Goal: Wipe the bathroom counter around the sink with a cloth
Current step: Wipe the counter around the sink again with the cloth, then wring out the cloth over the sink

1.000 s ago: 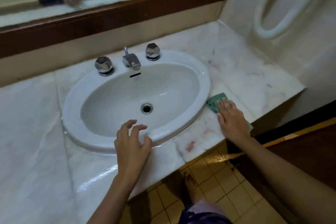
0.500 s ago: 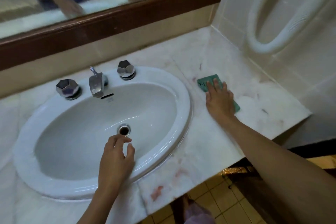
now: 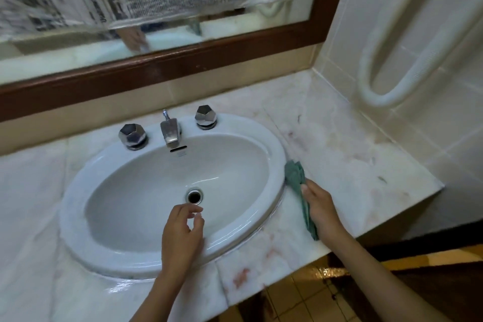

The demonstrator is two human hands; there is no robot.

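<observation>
A white oval sink (image 3: 277,165) is set in a pale marble counter (image 3: 347,165). My right hand (image 3: 320,209) grips a green cloth (image 3: 295,172) on the counter, right against the sink's right rim; the cloth trails under the hand toward the counter's front edge. My left hand (image 3: 183,238) hovers over the front of the basin near the drain (image 3: 194,196), fingers loosely curled, holding nothing. Reddish stains mark the marble near the front edge.
A chrome spout (image 3: 170,133) stands between two faceted knobs (image 3: 132,136) (image 3: 206,116) at the back of the sink. A wood-framed mirror (image 3: 183,60) partly covered with newspaper hangs behind. A tiled wall with a white looped bar (image 3: 376,91) closes off the right side.
My right hand drew the cloth from the back right of the counter toward me, along the sink's right rim, and the cloth bunched up. My left hand stayed over the basin.
</observation>
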